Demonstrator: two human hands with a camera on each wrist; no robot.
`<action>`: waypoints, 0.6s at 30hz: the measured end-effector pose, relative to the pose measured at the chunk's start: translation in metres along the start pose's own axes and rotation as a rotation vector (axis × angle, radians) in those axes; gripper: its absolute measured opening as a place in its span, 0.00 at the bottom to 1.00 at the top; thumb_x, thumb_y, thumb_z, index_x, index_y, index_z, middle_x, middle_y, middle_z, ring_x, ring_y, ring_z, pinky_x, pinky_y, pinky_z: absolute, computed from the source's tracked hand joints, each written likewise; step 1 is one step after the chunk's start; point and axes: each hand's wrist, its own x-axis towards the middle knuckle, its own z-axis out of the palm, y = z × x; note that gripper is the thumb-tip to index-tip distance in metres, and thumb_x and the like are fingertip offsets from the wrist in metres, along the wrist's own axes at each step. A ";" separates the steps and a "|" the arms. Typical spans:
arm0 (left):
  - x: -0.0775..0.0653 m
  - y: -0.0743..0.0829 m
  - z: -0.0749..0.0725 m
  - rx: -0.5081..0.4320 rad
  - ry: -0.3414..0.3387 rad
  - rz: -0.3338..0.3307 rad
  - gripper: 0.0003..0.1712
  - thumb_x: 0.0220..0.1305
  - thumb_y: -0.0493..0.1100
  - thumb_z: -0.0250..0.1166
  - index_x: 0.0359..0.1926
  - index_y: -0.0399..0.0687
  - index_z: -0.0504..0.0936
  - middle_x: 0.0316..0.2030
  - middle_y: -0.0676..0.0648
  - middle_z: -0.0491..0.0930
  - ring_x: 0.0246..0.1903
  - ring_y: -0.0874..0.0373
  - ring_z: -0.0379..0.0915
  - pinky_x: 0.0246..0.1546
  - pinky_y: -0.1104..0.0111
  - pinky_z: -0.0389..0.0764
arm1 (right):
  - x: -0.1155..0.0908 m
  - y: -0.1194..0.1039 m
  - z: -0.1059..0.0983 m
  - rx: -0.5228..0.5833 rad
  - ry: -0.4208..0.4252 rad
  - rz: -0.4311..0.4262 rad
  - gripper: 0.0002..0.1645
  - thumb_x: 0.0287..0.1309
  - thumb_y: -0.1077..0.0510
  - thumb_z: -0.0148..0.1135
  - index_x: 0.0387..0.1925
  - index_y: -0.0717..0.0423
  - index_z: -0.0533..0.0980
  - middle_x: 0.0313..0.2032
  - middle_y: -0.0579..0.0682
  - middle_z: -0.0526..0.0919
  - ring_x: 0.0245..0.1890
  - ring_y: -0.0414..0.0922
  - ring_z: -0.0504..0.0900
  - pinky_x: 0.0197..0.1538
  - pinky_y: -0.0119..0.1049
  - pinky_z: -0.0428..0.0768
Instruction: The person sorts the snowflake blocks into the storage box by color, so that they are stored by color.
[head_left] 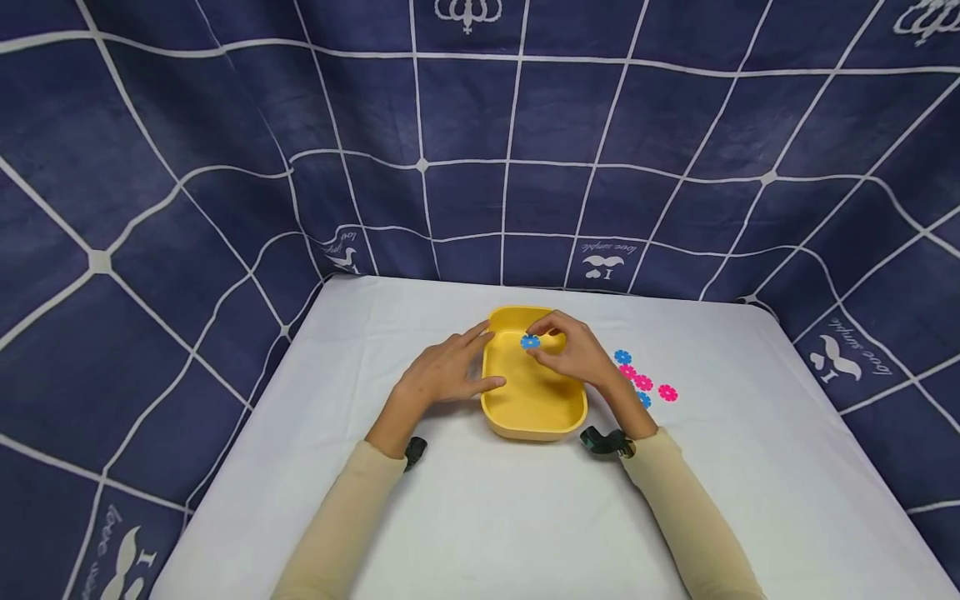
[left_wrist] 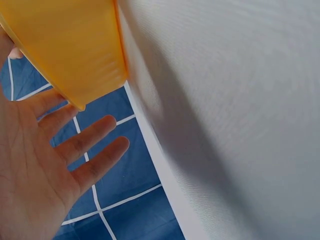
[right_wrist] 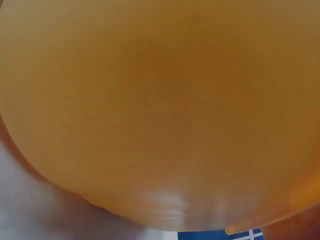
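Observation:
A yellow rectangular plastic tray (head_left: 528, 400) with rounded corners stands on the white table. Over its inside, my right hand (head_left: 573, 350) pinches a blue notched disc (head_left: 530, 342), flower-like in outline, between thumb and fingers. My left hand (head_left: 446, 371) is at the tray's left side, fingers spread and thumb over the rim. In the left wrist view, the left hand (left_wrist: 40, 155) has its fingers loosely extended beside the outer wall of the tray (left_wrist: 75, 50). The tray's wall (right_wrist: 160, 110) fills most of the right wrist view, hiding the disc and most of the right hand.
Right of the tray, several loose notched discs lie on the white cloth (head_left: 750, 467): pink ones, such as a pink disc (head_left: 667, 392), and blue ones, such as a blue disc (head_left: 622, 357). A dark blue curtain (head_left: 570, 108) with white lines surrounds the table's back and sides.

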 end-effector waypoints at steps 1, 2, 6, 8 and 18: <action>0.000 0.001 0.000 0.002 -0.002 0.001 0.59 0.68 0.84 0.54 0.85 0.52 0.61 0.86 0.53 0.51 0.75 0.43 0.69 0.64 0.47 0.82 | 0.000 0.000 0.001 0.001 -0.003 -0.004 0.18 0.59 0.56 0.80 0.50 0.52 0.85 0.47 0.47 0.87 0.52 0.55 0.85 0.62 0.56 0.84; 0.001 0.001 0.001 0.004 -0.004 0.001 0.59 0.68 0.84 0.54 0.85 0.52 0.60 0.86 0.53 0.51 0.75 0.43 0.69 0.64 0.46 0.82 | -0.001 -0.001 0.002 -0.001 -0.006 -0.008 0.18 0.59 0.56 0.80 0.50 0.52 0.85 0.47 0.47 0.87 0.52 0.55 0.85 0.62 0.56 0.84; 0.002 0.001 0.003 0.016 -0.003 -0.001 0.59 0.68 0.84 0.54 0.85 0.52 0.60 0.86 0.53 0.50 0.74 0.43 0.69 0.63 0.46 0.82 | -0.002 -0.004 0.005 -0.004 -0.016 -0.035 0.18 0.58 0.58 0.80 0.49 0.53 0.85 0.47 0.47 0.88 0.51 0.53 0.86 0.60 0.56 0.85; 0.003 0.000 0.003 0.018 0.001 0.001 0.59 0.68 0.84 0.54 0.85 0.52 0.61 0.86 0.53 0.51 0.74 0.43 0.70 0.62 0.47 0.83 | -0.004 -0.006 0.007 -0.008 -0.021 -0.048 0.17 0.58 0.59 0.80 0.49 0.53 0.85 0.46 0.47 0.88 0.50 0.52 0.86 0.59 0.55 0.85; 0.004 -0.002 0.000 0.013 0.008 0.016 0.58 0.69 0.82 0.54 0.85 0.50 0.61 0.86 0.52 0.51 0.74 0.42 0.70 0.61 0.47 0.83 | -0.015 -0.022 0.021 -0.012 -0.095 -0.043 0.18 0.57 0.59 0.81 0.48 0.49 0.85 0.45 0.43 0.87 0.49 0.48 0.86 0.60 0.52 0.85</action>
